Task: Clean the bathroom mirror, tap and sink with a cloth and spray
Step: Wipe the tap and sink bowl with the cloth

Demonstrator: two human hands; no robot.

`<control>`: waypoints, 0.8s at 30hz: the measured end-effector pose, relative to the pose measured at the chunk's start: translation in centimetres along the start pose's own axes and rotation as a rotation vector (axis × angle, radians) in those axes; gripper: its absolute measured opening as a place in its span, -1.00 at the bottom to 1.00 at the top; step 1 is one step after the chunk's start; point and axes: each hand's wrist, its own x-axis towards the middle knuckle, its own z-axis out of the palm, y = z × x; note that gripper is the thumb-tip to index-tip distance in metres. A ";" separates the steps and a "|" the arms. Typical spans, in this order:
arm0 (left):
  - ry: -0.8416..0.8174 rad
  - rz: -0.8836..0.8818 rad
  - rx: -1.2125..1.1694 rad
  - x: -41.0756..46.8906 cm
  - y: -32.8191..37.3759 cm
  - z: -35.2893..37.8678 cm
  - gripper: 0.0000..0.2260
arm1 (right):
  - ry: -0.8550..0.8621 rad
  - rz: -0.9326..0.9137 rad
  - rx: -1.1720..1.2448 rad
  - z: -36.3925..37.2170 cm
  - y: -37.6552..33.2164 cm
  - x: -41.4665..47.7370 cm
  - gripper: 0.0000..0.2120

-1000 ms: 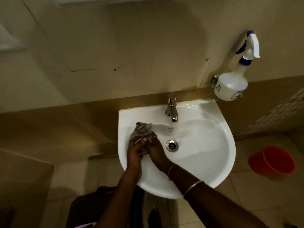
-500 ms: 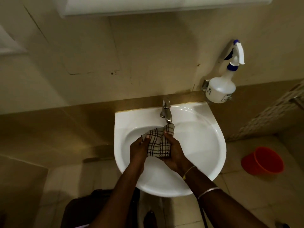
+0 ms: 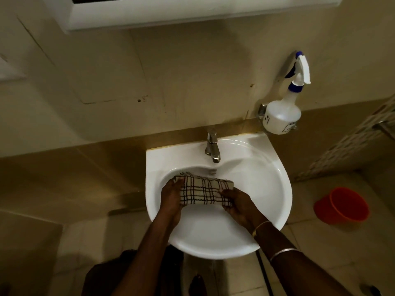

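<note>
So both hands are clamped on the checked cloth [image 3: 203, 192], left hand [image 3: 171, 196] on one end, right hand [image 3: 239, 201] on the other, stretched over the sink [image 3: 275, 189] bowl below the tap [image 3: 212, 148]. Spray bottle [image 3: 282, 114] hangs on the wall, up right.

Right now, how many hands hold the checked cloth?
2. The left hand grips the left end of the cloth, the right hand its right end, over the sink.

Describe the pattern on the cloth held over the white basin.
The cream cloth bears a dark checked grid of thin lines, clearest in the head view.
</note>
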 end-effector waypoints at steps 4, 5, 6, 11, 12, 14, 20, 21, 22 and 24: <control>-0.050 -0.021 -0.033 -0.7 -0.4 -0.2 -0.68 | 0.099 -0.111 -0.102 -0.6 -0.7 0.1 -0.48; -0.062 -0.026 -0.050 -0.9 -0.5 -0.2 -0.65 | 0.132 -0.140 -0.144 -0.6 -0.8 -0.2 -0.46; -0.072 -0.028 -0.067 -1.2 -0.4 -0.1 -0.62 | 0.166 -0.166 -0.206 -0.4 -1.0 -0.7 -0.46; -0.141 0.001 -0.121 -3.2 0.0 1.0 -0.60 | 0.264 -0.186 -0.561 0.0 0.1 -2.0 -0.48; -0.153 0.012 -0.112 -3.8 0.0 1.3 -0.61 | 0.263 -0.173 -0.583 0.2 0.6 -2.2 -0.49; -0.161 0.038 -0.093 -4.9 -0.1 1.8 -0.61 | 0.216 -0.073 -0.490 1.0 1.6 -3.1 -0.47; -0.209 0.090 -0.149 -9.0 0.7 2.2 -0.62 | 0.033 0.082 -0.232 1.9 3.9 -6.9 -0.41; -0.224 0.088 -0.171 -9.9 1.0 2.2 -0.62 | 0.007 0.056 -0.214 1.9 3.9 -7.5 -0.38; -0.238 0.087 -0.189 -10.9 1.2 2.3 -0.63 | -0.030 0.047 -0.181 1.8 3.9 -8.2 -0.35; -0.255 0.090 -0.212 -12.8 1.5 2.6 -0.64 | -0.124 0.071 -0.103 1.9 3.3 -10.0 -0.27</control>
